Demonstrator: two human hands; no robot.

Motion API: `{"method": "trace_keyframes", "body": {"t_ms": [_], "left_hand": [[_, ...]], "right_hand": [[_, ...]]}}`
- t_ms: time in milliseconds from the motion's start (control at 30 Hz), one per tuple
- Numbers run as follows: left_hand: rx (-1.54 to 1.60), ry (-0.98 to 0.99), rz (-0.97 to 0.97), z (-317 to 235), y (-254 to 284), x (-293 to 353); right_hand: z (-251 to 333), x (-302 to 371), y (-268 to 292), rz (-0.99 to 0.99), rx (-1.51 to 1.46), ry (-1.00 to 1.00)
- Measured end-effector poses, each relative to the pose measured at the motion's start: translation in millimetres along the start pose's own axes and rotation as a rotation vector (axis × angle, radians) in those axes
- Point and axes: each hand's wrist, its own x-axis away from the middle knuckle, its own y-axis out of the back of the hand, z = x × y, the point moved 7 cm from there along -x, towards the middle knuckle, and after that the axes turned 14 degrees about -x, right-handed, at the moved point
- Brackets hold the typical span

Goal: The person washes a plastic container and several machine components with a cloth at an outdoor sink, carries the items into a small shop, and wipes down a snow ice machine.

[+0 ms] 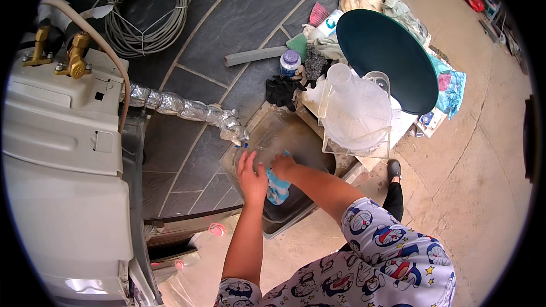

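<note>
Clutching a blue-striped cloth (278,189) in my right hand (282,165) within a basin (281,128), I hold my left hand (252,177) beside it, fingers loosely spread. The cloth looks soft and light, probably slick if wet, best gripped where it bunches. Dark tiles (244,28) adjoin; pale floor (472,193) stretches right.

Through the head camera I see the right hand (282,166), which grips a striped blue-and-white cloth (278,191) in a rectangular tub (284,211). The left hand (252,180) is just beside it, fingers loosely spread, near the end of a foil-wrapped pipe (182,106). To the right I observe a translucent plastic vessel (361,115) and a dark green oval object (387,59). A coiled cable (181,8) lies at upper left.
</note>
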Motion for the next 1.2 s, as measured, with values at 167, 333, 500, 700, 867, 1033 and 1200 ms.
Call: {"method": "trace_keyframes", "body": {"t_ms": [167, 333, 500, 700, 867, 1033, 1200], "left_hand": [[0.438, -0.258, -0.074, -134, 56, -49], [0.706, -0.289, 0.177, -217, 83, -68], [0.648, -0.287, 0.344, -245, 70, -74], [0.676, -0.209, 0.353, -255, 68, -71], [0.659, -0.108, 0.322, -237, 65, -70], [0.574, -0.115, 0.249, -240, 77, -76], [1.056, 0.115, 0.371, -197, 90, -85]], "right_hand": [[-10, 47, 31, 0.122, 0.068, -0.036], [-6, 77, 62, 0.007, -0.04, -0.129], [-4, 87, 68, -0.02, -0.055, -0.095], [-14, 79, 54, -0.047, -0.006, -0.003], [7, 97, 55, 0.015, -0.176, 0.004], [-18, 80, 55, -0.085, -0.066, 0.05], [-22, 73, 68, -0.079, -0.038, -0.035]]}}
